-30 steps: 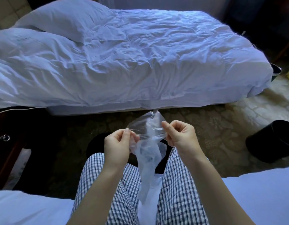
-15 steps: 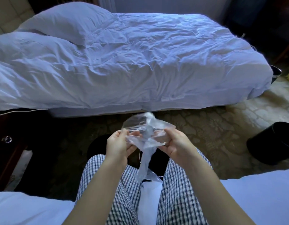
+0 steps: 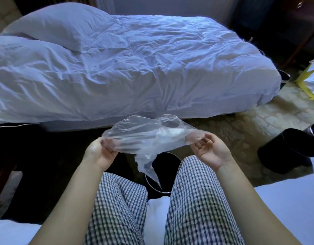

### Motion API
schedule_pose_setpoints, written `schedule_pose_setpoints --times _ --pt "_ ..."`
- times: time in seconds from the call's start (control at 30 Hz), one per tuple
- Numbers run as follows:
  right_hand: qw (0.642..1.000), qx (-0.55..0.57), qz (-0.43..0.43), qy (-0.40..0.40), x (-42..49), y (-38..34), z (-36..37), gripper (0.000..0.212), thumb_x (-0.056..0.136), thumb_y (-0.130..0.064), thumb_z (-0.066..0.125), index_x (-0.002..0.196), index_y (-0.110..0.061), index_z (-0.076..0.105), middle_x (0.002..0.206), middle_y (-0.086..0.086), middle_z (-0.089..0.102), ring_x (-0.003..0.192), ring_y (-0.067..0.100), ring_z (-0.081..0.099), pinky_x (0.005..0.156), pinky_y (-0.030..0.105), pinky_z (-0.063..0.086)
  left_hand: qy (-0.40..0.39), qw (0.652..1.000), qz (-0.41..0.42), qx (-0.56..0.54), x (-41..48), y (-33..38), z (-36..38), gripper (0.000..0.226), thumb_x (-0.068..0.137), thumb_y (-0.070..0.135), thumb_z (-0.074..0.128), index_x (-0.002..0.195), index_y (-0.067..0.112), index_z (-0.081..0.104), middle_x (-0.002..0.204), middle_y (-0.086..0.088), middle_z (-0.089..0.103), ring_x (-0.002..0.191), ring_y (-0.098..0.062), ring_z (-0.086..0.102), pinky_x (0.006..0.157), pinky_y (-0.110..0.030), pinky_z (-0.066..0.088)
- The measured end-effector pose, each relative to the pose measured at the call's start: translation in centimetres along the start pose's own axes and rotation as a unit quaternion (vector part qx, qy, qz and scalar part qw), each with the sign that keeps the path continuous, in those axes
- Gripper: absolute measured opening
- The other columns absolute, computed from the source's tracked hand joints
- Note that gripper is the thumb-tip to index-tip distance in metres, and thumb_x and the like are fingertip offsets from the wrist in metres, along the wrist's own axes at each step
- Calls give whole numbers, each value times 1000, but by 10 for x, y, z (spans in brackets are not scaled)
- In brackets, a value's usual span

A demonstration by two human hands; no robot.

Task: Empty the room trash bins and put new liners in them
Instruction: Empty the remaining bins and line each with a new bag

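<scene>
Right below you, your knees in checked trousers (image 3: pixel 196 200) flank a round bin (image 3: pixel 155 189) on the patterned floor (image 3: pixel 241 124); its inside is too dark to read. Above it, your left hand (image 3: pixel 101 152) pinches one edge of a clear plastic liner (image 3: pixel 149 137) between thumb and curled fingers. Your right hand (image 3: pixel 211 152), palm up, pinches the opposite edge at its fingertips. The liner is stretched wide between both hands, its crumpled tail hanging down over the bin's mouth. Off to your right, a second black bin (image 3: pixel 285 152) seems to lie tilted on the floor. Beyond the liner stretches a bed (image 3: pixel 135 71) with rumpled white covers, a pillow (image 3: pixel 61 27) at its far left.
</scene>
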State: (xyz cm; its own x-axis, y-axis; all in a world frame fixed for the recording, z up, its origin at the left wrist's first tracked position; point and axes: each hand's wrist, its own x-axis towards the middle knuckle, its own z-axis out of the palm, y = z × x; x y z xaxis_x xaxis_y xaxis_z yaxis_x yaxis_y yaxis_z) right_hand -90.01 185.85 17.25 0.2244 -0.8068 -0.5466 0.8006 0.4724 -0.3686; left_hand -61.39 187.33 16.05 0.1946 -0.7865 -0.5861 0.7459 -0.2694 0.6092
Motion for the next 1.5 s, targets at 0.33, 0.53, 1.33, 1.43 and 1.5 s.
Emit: schedule_pose_setpoints --times 0.33,0.53,1.33,1.43,1.5 --pt "970 -88 -90 206 38 -1 -25 27 83 3 43 61 -12 38 56 2 43 38 9 41 37 15 39 127 988 44 77 22 3 -21 30 87 -7 30 62 7 40 50 -2 44 30 -6 39 30 -10 33" --pt "884 -286 -218 300 33 -1 -27 21 89 2 39 86 -13 53 76 8 51 61 15 46 56 25 42 128 981 89 116 29 -4 -19 26 83 -4 37 60 9 39 61 -7 39 53 -19 42 53 -28 41" --pt "764 -611 -205 -22 30 18 41 40 98 -10 48 59 -11 48 35 -11 39 32 -1 30 36 12 25 -144 766 139 611 -15 18 2 18 71 20 79 71 13 62 59 -2 54 49 -10 46 45 -20 33" --pt "745 -590 -306 63 34 9 35 41 97 -13 49 56 -14 46 41 -12 37 35 1 30 41 19 25 -16 689 233 686 -8 15 5 16 80 14 71 71 19 58 60 4 54 55 -10 49 50 -22 37" --pt "743 -559 -358 86 32 5 34 39 98 -14 47 58 -14 45 49 -6 40 41 1 33 47 22 28 51 715 257 648 -4 15 1 10 84 23 66 82 19 57 71 3 56 70 -16 54 62 -30 46"
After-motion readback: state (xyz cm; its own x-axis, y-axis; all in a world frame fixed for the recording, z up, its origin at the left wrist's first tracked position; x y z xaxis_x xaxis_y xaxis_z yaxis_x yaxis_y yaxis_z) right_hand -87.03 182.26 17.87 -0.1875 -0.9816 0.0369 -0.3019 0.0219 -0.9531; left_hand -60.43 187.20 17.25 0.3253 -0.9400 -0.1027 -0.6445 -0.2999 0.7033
